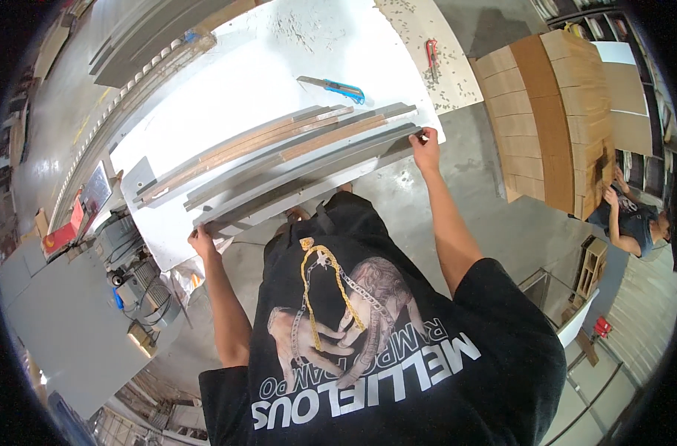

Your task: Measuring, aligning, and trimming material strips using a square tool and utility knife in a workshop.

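Observation:
A long, narrow grey strip (316,174) lies along the near edge of the white table (227,82). My left hand (202,241) pinches its left end, thumb and fingers closed. At the other end, my right hand (426,150) grips the strip between thumb and fingers. Just beyond it lie more long strips (238,151), grey with some brown faces, roughly parallel to the held one. A blue utility knife (344,91) with its blade out rests farther back on the table.
A red utility knife (431,56) lies on a scrap-strewn board at the far right. Grey panels (149,37) are stacked at the far left. Machinery with a motor (147,293) stands left of me. On the right, a person (630,215) touches a tall brown stack (550,119).

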The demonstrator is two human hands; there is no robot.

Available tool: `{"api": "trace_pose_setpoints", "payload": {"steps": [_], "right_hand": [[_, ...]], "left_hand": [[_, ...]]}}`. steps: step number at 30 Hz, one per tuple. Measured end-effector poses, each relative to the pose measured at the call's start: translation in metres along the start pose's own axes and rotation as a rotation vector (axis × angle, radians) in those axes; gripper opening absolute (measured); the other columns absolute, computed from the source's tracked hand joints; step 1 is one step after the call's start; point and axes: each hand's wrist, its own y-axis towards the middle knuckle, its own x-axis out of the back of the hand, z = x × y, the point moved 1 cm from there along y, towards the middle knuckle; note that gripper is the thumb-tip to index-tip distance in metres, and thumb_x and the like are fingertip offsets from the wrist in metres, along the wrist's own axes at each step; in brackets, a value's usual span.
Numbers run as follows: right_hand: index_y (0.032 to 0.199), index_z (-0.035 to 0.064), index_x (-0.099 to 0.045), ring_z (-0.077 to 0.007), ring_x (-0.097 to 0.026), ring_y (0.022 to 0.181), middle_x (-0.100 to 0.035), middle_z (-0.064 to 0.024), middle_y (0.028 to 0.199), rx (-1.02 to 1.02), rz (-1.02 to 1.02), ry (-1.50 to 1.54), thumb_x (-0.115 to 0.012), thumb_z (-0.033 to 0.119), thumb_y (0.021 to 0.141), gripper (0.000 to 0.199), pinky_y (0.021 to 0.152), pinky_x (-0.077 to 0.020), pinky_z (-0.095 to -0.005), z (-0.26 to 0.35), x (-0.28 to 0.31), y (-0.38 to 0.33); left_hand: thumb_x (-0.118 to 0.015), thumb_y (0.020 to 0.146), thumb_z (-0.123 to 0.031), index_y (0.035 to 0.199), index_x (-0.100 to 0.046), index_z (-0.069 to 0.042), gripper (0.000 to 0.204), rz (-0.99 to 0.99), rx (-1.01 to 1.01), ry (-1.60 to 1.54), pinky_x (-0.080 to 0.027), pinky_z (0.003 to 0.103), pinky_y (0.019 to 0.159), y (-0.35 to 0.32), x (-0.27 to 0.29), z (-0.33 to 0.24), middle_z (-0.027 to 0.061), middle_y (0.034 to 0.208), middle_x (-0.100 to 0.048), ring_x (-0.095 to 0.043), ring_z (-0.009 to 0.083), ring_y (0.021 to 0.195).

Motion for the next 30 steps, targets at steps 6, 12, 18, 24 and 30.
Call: {"api": "trace_pose_setpoints", "payload": {"steps": [6, 12, 18, 24, 30], "right_hand": [[0.136, 0.0065, -0.058, -0.0166, -0.065, 0.099, -0.061, -0.0061, 0.128, -0.088, 0.086, 0.386, -0.071, 0.025, 0.102, 0.04, 0.091, -0.0508, -0.0309, 0.005, 0.029, -0.002], [0.132, 0.0023, -0.07, -0.0135, -0.066, 0.095, -0.072, -0.0047, 0.109, -0.113, 0.151, 0.594, -0.069, 0.013, 0.102, 0.032, 0.084, -0.0563, -0.029, 0.04, 0.061, -0.001], [0.128, 0.0035, -0.073, -0.0105, -0.064, 0.088, -0.072, -0.0025, 0.105, -0.051, 0.228, 0.778, -0.075, 0.016, 0.099, 0.032, 0.078, -0.0567, -0.028, 0.102, 0.084, 0.001], [0.132, 0.0035, -0.069, -0.0074, -0.062, 0.084, -0.072, 0.0015, 0.099, 0.092, 0.226, 0.863, -0.076, 0.021, 0.099, 0.038, 0.08, -0.0552, -0.0259, 0.17, 0.094, 0.003], [0.121, 0.0067, -0.07, -0.0034, -0.057, 0.079, -0.069, 0.0068, 0.095, 0.157, 0.032, 1.112, -0.068, 0.022, 0.105, 0.023, 0.075, -0.0483, -0.022, 0.214, 0.095, -0.003]], "left_hand": [[-0.071, 0.1, -0.022, 0.119, -0.057, -0.001, 0.032, -0.192, -0.031, -0.306, -0.06, 0.033, 0.07, -0.038, -0.022, -0.019, 0.0122, 0.097, -0.068, -0.07, 0.0232, 0.084], [-0.071, 0.099, -0.028, 0.129, -0.06, -0.016, 0.034, -0.119, 0.007, -0.25, -0.053, 0.033, 0.081, -0.044, -0.004, -0.015, 0.0032, 0.113, -0.069, -0.066, 0.0188, 0.099], [-0.07, 0.098, -0.037, 0.123, -0.066, -0.019, 0.031, -0.135, 0.136, -0.178, -0.05, 0.031, 0.072, -0.038, 0.003, -0.006, 0.0035, 0.112, -0.068, -0.064, 0.0191, 0.094], [-0.056, 0.105, -0.031, 0.082, -0.063, -0.012, 0.03, 0.11, 0.081, -0.188, -0.042, 0.027, 0.057, -0.044, -0.006, -0.016, 0.0009, 0.072, -0.063, -0.055, 0.0121, 0.066], [-0.052, 0.106, -0.025, 0.081, -0.06, -0.007, 0.031, 0.295, 0.085, -0.263, -0.045, 0.028, 0.057, -0.074, -0.078, -0.021, 0.0056, 0.077, -0.063, -0.056, 0.015, 0.069]]}}
